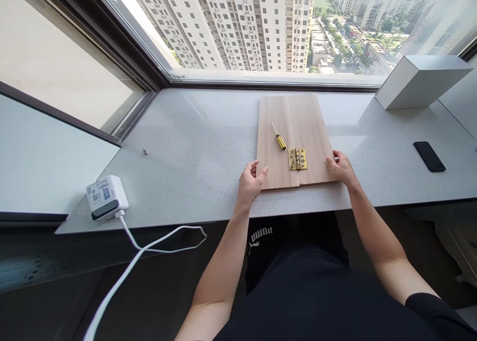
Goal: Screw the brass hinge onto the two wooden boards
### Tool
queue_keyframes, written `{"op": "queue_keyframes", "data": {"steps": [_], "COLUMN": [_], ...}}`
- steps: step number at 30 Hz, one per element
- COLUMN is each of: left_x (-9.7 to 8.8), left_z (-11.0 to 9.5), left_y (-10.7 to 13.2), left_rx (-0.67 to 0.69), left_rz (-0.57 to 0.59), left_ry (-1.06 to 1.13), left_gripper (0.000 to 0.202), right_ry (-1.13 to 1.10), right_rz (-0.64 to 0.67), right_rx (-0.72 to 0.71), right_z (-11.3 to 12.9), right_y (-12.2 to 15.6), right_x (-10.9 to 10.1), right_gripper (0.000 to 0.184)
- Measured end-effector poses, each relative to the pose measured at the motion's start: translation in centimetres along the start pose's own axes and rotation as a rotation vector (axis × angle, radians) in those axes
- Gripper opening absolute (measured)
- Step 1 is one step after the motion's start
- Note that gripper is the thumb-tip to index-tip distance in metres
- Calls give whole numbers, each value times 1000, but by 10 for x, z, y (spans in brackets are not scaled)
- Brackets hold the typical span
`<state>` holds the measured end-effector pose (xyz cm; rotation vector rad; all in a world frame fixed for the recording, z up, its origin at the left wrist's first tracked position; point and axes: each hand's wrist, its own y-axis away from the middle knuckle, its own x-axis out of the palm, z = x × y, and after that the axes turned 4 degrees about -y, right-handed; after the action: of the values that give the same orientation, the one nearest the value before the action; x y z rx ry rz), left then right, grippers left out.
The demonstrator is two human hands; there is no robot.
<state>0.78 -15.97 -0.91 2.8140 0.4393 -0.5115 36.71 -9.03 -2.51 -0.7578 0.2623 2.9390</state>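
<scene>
- Two boards [309,122] side by side on the counter [201,147]!
- Your left hand [252,181] grips the left board [274,170], right hand [341,168] the right board [316,155]!
- One hinge [297,159] across both; one screwdriver [280,141], left board.

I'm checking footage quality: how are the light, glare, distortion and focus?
Head view: daylight through the window leaves pale reflections on the counter; head view: the box looks stretched near the picture's right edge, probably from a wide lens; head view: the hinge is fairly sharp, though its smallest details are lost.
</scene>
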Motion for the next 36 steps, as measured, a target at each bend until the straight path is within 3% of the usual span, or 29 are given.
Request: {"op": "queue_keyframes", "data": {"steps": [8,14,19,25,30,36], "left_x": [1,-3,-10,-3,2,12], "left_z": [4,10,8,-10,-29,-42], "left_y": [1,-9,-37,-89,-139,-168], "left_rx": [29,118,128,179,210,250], "left_rz": [-4,-7,-5,-44,-55,-101], "left_ry": [-65,-233,-255,-262,-225,-256], "left_gripper": [57,54,51,35,23,19], "right_ry": [111,143,128,164,251,401], "right_rz": [-46,-26,-29,-25,6,161], "right_rx": [9,-54,-109,-177,-358,-611], "right_z": [-10,-11,-9,-3,25,92], "right_y": [-9,-9,-10,-22,-34,-47], "right_x": [6,1,-14,-17,9,80], "right_gripper": [46,51,72,71,58,49]}}
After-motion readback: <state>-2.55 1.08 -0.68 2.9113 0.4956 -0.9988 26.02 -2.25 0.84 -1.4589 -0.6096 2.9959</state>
